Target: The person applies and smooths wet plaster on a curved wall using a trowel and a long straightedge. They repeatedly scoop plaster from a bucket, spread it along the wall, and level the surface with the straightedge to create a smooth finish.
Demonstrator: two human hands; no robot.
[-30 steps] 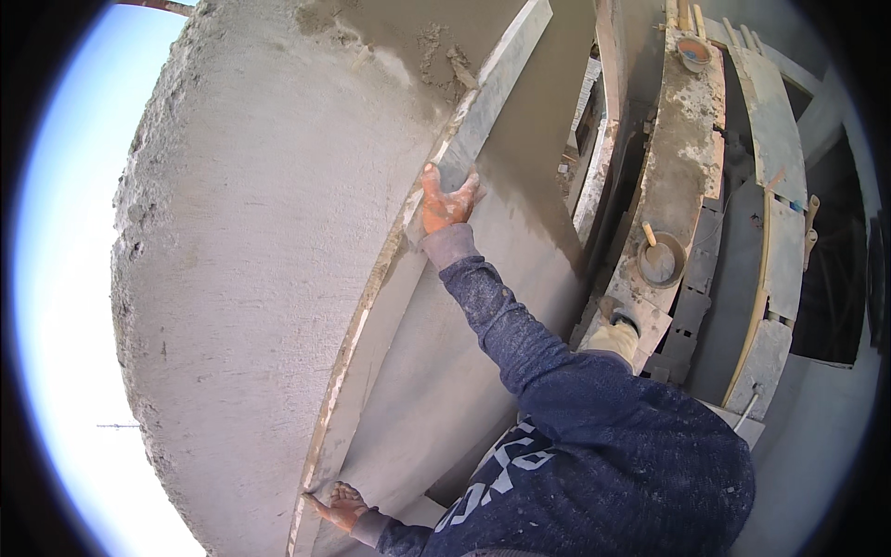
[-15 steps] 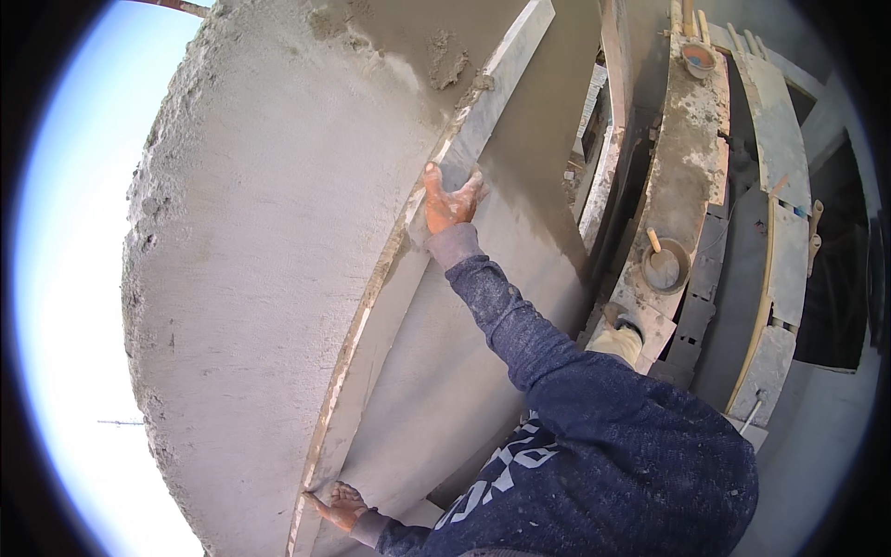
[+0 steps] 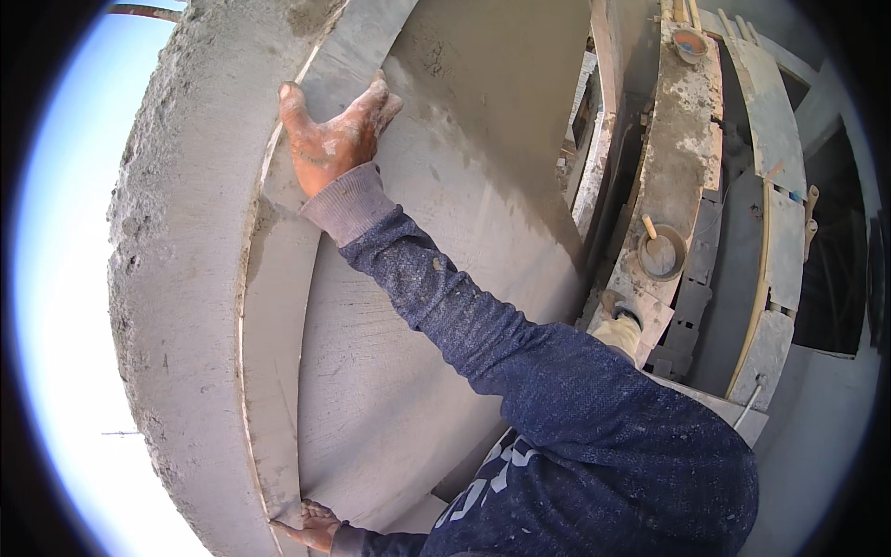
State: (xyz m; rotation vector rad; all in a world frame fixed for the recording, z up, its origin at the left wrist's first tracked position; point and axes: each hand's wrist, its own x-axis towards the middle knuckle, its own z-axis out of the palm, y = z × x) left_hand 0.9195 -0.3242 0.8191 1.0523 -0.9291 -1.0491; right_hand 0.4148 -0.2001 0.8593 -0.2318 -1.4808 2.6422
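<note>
A long flat grey straightedge [image 3: 274,353] with a pale edge lies against the plastered wall [image 3: 176,306]. Near its upper part, my right hand [image 3: 336,148] is closed round it, thumb over the left edge and fingers on the right. Lower down, my left hand [image 3: 314,529] also grips the straightedge, its thumb reaching to the left edge. Both hands are dusty with plaster. Darker, damp-looking plaster [image 3: 501,84] covers the wall at upper right of the straightedge. The upper end of the straightedge runs out of the picture.
At right, splattered scaffold planks [image 3: 682,139] carry a bucket [image 3: 662,253] with a handled tool in it, and a smaller bucket [image 3: 690,45] farther off. Gaps separate the planks. The wall ends at left in a rough, crumbly edge [image 3: 130,223] against the sky.
The straightedge has shifted left, its upper part much more than its lower end, so it slants less. My right hand has travelled left and up with it; my left hand moved slightly left and down.
</note>
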